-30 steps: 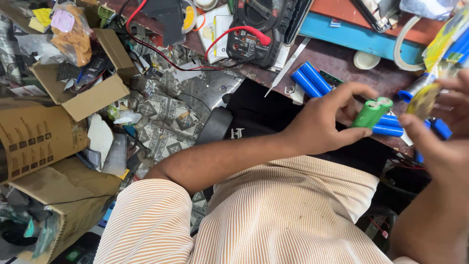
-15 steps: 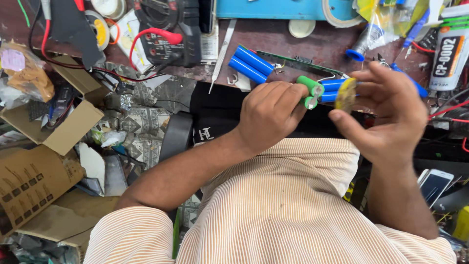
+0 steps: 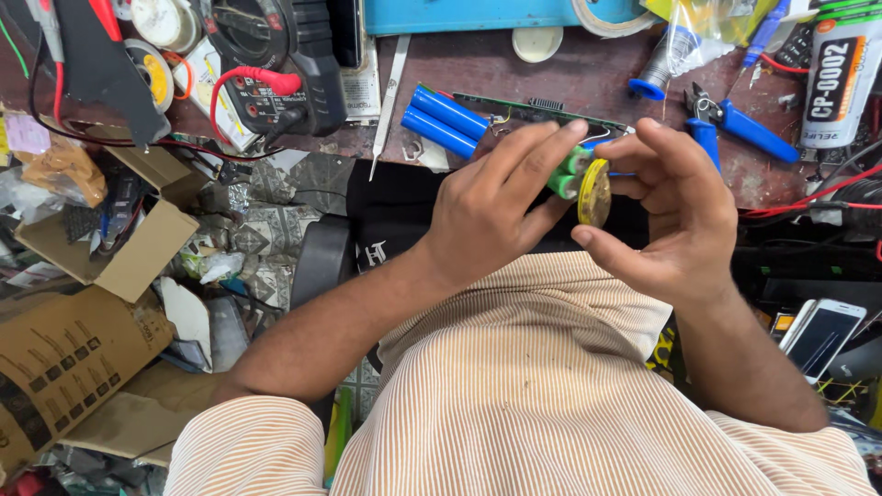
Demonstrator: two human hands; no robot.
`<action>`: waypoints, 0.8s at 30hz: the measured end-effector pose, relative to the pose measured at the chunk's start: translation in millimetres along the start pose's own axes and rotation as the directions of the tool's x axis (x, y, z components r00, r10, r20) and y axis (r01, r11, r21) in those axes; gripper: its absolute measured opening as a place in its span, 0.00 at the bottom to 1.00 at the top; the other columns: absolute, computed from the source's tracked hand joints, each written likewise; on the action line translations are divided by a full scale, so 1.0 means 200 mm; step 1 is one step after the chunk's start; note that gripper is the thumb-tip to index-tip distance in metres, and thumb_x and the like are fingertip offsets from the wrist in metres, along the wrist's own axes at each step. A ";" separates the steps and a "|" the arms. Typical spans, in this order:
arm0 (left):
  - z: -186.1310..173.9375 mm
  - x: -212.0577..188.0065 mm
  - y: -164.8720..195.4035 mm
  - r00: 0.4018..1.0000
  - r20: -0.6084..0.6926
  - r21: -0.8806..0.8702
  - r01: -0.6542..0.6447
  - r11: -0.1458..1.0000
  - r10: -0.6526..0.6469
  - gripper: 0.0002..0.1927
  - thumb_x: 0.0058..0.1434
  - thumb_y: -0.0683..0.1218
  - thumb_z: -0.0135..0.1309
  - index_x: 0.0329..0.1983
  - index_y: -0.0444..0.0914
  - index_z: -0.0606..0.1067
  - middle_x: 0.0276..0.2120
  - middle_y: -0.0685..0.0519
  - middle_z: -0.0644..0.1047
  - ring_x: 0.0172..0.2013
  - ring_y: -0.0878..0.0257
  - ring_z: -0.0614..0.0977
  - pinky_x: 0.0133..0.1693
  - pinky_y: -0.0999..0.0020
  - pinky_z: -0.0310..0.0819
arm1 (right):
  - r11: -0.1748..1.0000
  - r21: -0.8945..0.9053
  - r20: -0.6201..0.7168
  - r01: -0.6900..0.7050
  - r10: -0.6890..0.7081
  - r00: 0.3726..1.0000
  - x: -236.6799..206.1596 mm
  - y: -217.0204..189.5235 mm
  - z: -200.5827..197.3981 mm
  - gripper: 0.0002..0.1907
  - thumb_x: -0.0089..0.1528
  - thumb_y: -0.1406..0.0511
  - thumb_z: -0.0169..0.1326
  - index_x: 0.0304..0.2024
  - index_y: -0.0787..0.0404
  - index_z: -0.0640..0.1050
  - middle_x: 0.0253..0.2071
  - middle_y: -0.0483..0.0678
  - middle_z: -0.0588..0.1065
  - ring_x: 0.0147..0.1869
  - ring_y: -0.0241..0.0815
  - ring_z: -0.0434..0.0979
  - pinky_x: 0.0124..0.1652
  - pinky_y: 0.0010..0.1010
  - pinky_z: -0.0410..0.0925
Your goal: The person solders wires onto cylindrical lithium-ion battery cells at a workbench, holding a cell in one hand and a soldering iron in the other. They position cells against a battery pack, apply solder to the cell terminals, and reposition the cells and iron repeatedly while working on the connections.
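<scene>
Green cells (image 3: 568,172) are clamped in the left hand (image 3: 491,207), fingers wrapped over them, long axis running toward the right hand (image 3: 675,216) with the end caps facing it. Right hand is pinched shut on a yellow disc (image 3: 594,193), held on edge between thumb and fingertips, face just beside the cell ends; contact cannot be told. Both hands are held together above the lap, near the bench (image 3: 514,69) edge, neither resting on it. Just beyond the left fingertips, a pair of blue cells (image 3: 443,119) wired to a green circuit strip (image 3: 537,108) lies on the bench. Blue-handled cutters (image 3: 735,124) lie beyond the right hand. A multimeter (image 3: 271,69) with red leads sits well apart at far left, tweezers (image 3: 390,101) beside it.
</scene>
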State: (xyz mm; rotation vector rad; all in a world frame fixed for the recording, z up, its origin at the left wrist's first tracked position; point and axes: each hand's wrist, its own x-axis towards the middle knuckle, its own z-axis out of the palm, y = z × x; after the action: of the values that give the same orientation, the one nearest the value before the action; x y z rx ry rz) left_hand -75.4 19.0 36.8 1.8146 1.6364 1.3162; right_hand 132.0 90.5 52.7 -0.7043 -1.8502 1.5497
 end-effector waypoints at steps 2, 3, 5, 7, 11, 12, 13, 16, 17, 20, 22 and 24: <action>0.01 0.01 -0.01 1.000 0.009 0.011 0.014 1.000 -0.014 0.33 0.62 0.41 0.66 0.70 0.41 0.67 0.56 0.49 0.75 0.50 0.55 0.83 0.49 0.69 0.82 | 0.999 0.040 0.027 0.004 -0.005 1.000 0.01 0.01 0.01 0.48 0.58 0.75 0.68 0.76 0.61 0.59 0.63 0.55 0.70 0.68 0.41 0.74 0.65 0.33 0.74; 0.01 0.01 -0.01 1.000 0.018 -0.007 0.026 1.000 -0.026 0.32 0.62 0.41 0.66 0.68 0.41 0.68 0.56 0.50 0.76 0.50 0.56 0.83 0.49 0.69 0.82 | 0.999 0.034 0.039 0.007 -0.008 0.999 0.01 0.00 0.01 0.48 0.57 0.75 0.68 0.76 0.61 0.59 0.63 0.55 0.70 0.68 0.41 0.74 0.65 0.33 0.73; 0.01 0.02 -0.03 0.998 0.036 -0.042 0.050 0.998 -0.048 0.28 0.63 0.40 0.66 0.65 0.41 0.70 0.54 0.52 0.76 0.49 0.57 0.83 0.48 0.69 0.82 | 0.999 -0.027 0.032 0.036 -0.035 0.999 0.02 0.00 0.02 0.49 0.57 0.75 0.69 0.76 0.61 0.59 0.63 0.56 0.69 0.68 0.41 0.74 0.64 0.33 0.74; 0.00 0.01 -0.02 0.997 0.012 -0.102 0.075 0.992 -0.074 0.27 0.62 0.42 0.68 0.62 0.41 0.71 0.52 0.51 0.76 0.47 0.58 0.83 0.46 0.70 0.82 | 0.988 -0.139 -0.005 0.075 -0.076 0.997 0.03 -0.02 0.02 0.49 0.57 0.76 0.70 0.75 0.61 0.59 0.62 0.56 0.69 0.66 0.41 0.74 0.61 0.32 0.75; -0.03 0.03 0.00 0.994 -0.092 -0.109 0.051 0.993 -0.061 0.22 0.59 0.45 0.71 0.53 0.38 0.74 0.42 0.52 0.76 0.40 0.58 0.82 0.40 0.64 0.79 | 0.949 -0.303 -0.076 0.087 -0.115 0.991 0.03 -0.05 -0.01 0.49 0.56 0.76 0.71 0.74 0.62 0.59 0.62 0.59 0.71 0.60 0.41 0.76 0.56 0.29 0.76; -0.04 0.03 0.00 0.993 -0.099 -0.113 0.055 0.992 -0.066 0.20 0.59 0.44 0.69 0.50 0.38 0.73 0.40 0.51 0.76 0.39 0.57 0.80 0.39 0.64 0.77 | 0.947 -0.311 -0.087 0.082 -0.114 0.990 0.02 -0.04 -0.02 0.49 0.57 0.77 0.71 0.74 0.61 0.58 0.62 0.60 0.72 0.60 0.41 0.78 0.56 0.29 0.77; -0.06 0.03 0.01 0.992 -0.105 -0.116 0.059 0.991 -0.071 0.19 0.58 0.44 0.68 0.48 0.38 0.72 0.39 0.50 0.75 0.38 0.56 0.79 0.38 0.64 0.75 | 0.944 -0.317 -0.094 0.086 -0.122 0.988 0.02 -0.04 -0.03 0.50 0.57 0.76 0.71 0.75 0.61 0.58 0.61 0.60 0.73 0.59 0.41 0.78 0.55 0.28 0.77; -0.09 0.03 0.02 0.991 -0.041 -0.200 0.115 0.973 -0.126 0.16 0.57 0.43 0.65 0.42 0.36 0.70 0.35 0.48 0.73 0.37 0.54 0.76 0.41 0.61 0.70 | 0.939 -0.324 -0.100 0.116 -0.156 0.983 0.00 -0.03 -0.04 0.55 0.56 0.76 0.73 0.77 0.59 0.55 0.61 0.61 0.73 0.58 0.41 0.78 0.53 0.27 0.76; -0.09 0.02 0.02 0.989 -0.007 -0.234 0.144 0.962 -0.149 0.15 0.57 0.43 0.64 0.40 0.35 0.69 0.34 0.48 0.73 0.37 0.53 0.75 0.43 0.59 0.69 | 0.938 -0.322 -0.100 0.128 -0.168 0.981 -0.01 -0.03 -0.04 0.56 0.55 0.75 0.74 0.77 0.58 0.53 0.60 0.61 0.73 0.58 0.42 0.78 0.52 0.27 0.76; -0.02 0.02 0.01 0.972 0.111 -0.604 0.230 0.763 -0.206 0.12 0.68 0.48 0.59 0.44 0.39 0.69 0.39 0.53 0.75 0.42 0.62 0.76 0.48 0.68 0.70 | 0.914 -0.364 -0.068 0.180 -0.219 0.973 -0.01 -0.04 -0.04 0.62 0.53 0.72 0.76 0.79 0.56 0.49 0.58 0.60 0.75 0.58 0.45 0.78 0.55 0.31 0.74; 0.05 0.01 0.00 0.885 0.323 -0.836 0.433 0.338 -0.336 0.17 0.67 0.55 0.59 0.48 0.41 0.68 0.44 0.57 0.75 0.44 0.68 0.76 0.49 0.72 0.72 | 0.865 -0.445 -0.014 0.233 -0.267 0.964 0.00 -0.03 -0.04 0.66 0.51 0.69 0.78 0.81 0.55 0.48 0.56 0.59 0.76 0.58 0.48 0.77 0.57 0.35 0.72; 0.12 0.00 0.01 0.814 0.462 -0.870 0.493 -0.003 -0.352 0.21 0.66 0.58 0.61 0.48 0.41 0.67 0.44 0.58 0.74 0.44 0.70 0.75 0.47 0.73 0.72 | 0.829 -0.490 0.043 0.270 -0.286 0.957 0.01 -0.02 -0.03 0.68 0.51 0.66 0.79 0.81 0.55 0.47 0.54 0.59 0.76 0.58 0.52 0.75 0.59 0.36 0.70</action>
State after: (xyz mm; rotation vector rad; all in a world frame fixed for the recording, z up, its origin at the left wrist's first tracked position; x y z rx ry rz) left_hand -55.1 25.6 25.5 0.4157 0.6466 1.3531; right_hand 135.3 95.7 57.7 -0.6312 -2.2345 0.8759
